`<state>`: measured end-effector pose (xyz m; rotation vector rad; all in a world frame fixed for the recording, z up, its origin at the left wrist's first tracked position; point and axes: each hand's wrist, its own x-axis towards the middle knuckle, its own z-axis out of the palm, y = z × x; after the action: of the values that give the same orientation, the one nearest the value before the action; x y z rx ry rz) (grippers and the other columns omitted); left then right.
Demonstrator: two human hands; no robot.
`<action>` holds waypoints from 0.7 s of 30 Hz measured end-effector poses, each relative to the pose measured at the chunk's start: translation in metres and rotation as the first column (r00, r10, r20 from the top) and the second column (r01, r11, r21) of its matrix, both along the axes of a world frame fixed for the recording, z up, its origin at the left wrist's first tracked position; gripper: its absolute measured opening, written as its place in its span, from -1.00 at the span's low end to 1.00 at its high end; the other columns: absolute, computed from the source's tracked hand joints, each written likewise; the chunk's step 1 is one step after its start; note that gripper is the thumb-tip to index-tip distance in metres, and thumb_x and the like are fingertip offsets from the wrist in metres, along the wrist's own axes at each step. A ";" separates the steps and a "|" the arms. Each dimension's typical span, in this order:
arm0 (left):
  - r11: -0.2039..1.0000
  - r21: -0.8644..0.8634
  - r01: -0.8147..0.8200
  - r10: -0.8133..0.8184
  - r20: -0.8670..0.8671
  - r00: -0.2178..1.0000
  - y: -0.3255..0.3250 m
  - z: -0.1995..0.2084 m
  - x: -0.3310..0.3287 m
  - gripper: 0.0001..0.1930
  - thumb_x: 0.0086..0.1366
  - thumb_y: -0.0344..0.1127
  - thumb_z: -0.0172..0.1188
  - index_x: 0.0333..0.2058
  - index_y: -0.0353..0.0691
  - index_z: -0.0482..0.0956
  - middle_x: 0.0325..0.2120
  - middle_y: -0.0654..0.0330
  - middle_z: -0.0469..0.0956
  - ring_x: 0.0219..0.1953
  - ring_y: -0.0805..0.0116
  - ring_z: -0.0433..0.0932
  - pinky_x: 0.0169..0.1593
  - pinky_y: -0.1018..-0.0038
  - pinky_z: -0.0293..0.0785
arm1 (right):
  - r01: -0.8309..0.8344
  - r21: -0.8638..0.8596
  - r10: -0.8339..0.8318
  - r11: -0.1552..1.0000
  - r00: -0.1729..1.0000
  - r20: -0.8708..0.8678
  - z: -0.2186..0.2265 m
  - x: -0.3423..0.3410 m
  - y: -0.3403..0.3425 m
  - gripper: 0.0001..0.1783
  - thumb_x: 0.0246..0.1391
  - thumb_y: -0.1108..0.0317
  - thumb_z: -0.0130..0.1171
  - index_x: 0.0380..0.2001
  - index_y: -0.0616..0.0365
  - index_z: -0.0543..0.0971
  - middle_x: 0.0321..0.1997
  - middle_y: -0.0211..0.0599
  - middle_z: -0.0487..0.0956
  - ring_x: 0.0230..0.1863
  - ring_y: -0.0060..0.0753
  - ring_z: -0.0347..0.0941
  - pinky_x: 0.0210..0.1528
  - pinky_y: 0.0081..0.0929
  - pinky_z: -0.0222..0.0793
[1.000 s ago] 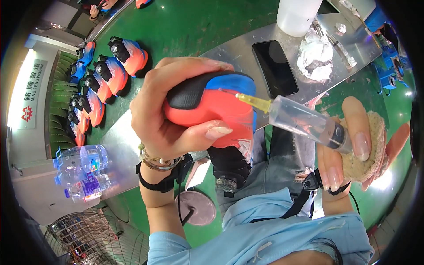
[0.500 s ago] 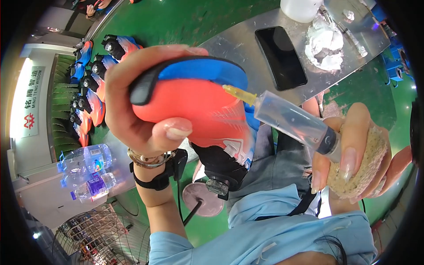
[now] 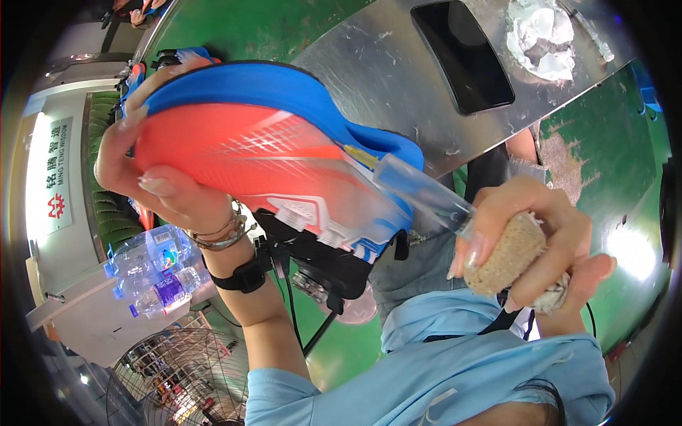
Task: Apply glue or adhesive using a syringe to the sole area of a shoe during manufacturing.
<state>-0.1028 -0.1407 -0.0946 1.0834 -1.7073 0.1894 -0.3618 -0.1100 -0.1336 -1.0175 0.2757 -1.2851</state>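
Observation:
An orange-red running shoe with a blue sole is tilted before me, its black collar downward and the sole edge uppermost. My left hand is closed round the shoe's toe end, thumb on the upper. My right hand grips a clear syringe by its rear end. The syringe's yellow tip is at the seam between upper and sole, toward the heel. A tan, rough sponge-like pad is also held in the right hand. The plunger end is hidden by the fingers.
A black phone and crumpled white material lie on the metal table. Plastic bottles stand at the left, above a wire fan guard. More shoes are partly hidden behind my left hand.
The shoe has turned to show more of its side, and my left hand has moved left with it. The syringe has shifted left, its tip following the seam toward the heel.

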 end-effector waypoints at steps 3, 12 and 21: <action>1.000 0.008 -0.016 0.016 -0.052 0.998 0.002 -0.003 0.005 -0.50 0.30 0.16 -0.27 -0.10 -0.21 0.14 -0.22 -0.15 0.39 -0.27 0.07 0.48 -0.16 0.22 0.45 | -0.046 -0.012 0.045 0.999 0.998 -0.046 -0.009 0.000 0.001 -0.08 0.06 -0.37 -0.52 -0.98 0.13 0.40 -0.45 -0.02 0.40 -0.54 -0.22 0.42 -0.54 -0.41 0.43; 0.916 -0.043 -0.398 0.398 -0.015 0.917 0.002 -0.012 0.030 -0.48 0.32 0.15 -0.29 -0.09 -0.24 0.25 -0.18 0.16 0.27 -0.10 0.32 0.31 0.02 0.38 0.24 | -0.115 0.138 0.143 0.984 0.968 -0.208 -0.015 -0.017 0.004 -0.09 0.12 -0.31 -0.55 -0.96 0.13 0.42 -0.43 0.00 0.40 -0.52 -0.19 0.44 -0.50 -0.39 0.43; 0.880 0.241 -0.409 0.463 -0.244 0.852 -0.009 -0.029 0.064 -0.49 0.31 0.14 -0.21 -0.01 -0.17 0.27 -0.20 0.23 0.28 -0.16 0.45 0.28 -0.03 0.56 0.20 | -0.098 0.105 0.128 0.990 0.937 -0.324 -0.025 -0.029 0.006 -0.10 0.11 -0.32 -0.56 -0.93 0.12 0.43 -0.39 -0.01 0.41 -0.48 -0.18 0.44 -0.43 -0.40 0.40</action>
<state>-0.0387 -0.1495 -0.1233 1.5518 -1.2060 0.1502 -0.3909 -0.1038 -0.1582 -1.1561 0.5183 -0.9860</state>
